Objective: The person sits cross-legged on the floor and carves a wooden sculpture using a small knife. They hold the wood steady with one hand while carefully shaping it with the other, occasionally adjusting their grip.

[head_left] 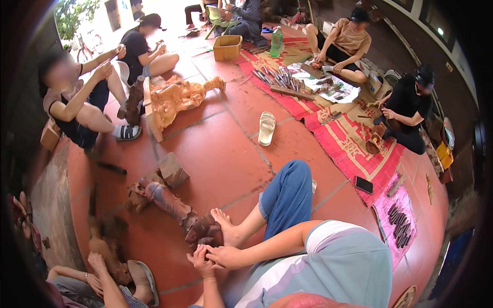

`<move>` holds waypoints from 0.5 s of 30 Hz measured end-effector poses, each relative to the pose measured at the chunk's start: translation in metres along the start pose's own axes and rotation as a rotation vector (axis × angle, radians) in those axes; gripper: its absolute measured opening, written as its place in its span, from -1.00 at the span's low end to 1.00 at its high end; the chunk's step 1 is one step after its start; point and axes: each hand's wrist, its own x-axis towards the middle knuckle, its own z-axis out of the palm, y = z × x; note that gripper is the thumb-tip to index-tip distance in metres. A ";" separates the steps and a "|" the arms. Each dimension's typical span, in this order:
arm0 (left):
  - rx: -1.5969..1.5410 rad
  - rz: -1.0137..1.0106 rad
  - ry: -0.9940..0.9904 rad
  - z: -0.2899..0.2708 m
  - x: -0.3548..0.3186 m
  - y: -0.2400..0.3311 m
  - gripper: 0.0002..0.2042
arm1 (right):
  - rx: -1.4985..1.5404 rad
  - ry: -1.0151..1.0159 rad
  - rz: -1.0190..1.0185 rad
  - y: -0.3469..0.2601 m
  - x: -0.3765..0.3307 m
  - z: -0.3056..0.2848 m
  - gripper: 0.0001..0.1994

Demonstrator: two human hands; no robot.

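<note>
My left hand (202,263) and my right hand (226,257) meet low in the middle, just in front of my bare foot. The fingers of both are bent and pressed together. A small dark sliver shows at the right fingers, too little to name. Just beyond them lies a dark reddish-brown wood carving (172,200) on the tiles. Its blocky end (204,232) is beside my foot, close to my fingertips but seemingly apart from them. A squared wood block (173,170) rests against its far end.
A co-worker at lower left sits by a wooden piece (110,256). Farther off lie a large orange-brown carving (177,100) and a beige slipper (266,129). At right, a red mat (339,149) bears several chisels (280,79); a phone (364,185) and pink cloth (385,210) lie nearer. Several people sit around.
</note>
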 end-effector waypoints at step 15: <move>0.019 0.082 -0.016 -0.006 0.006 0.002 -0.84 | -0.057 -0.031 0.009 0.002 0.006 -0.008 -0.48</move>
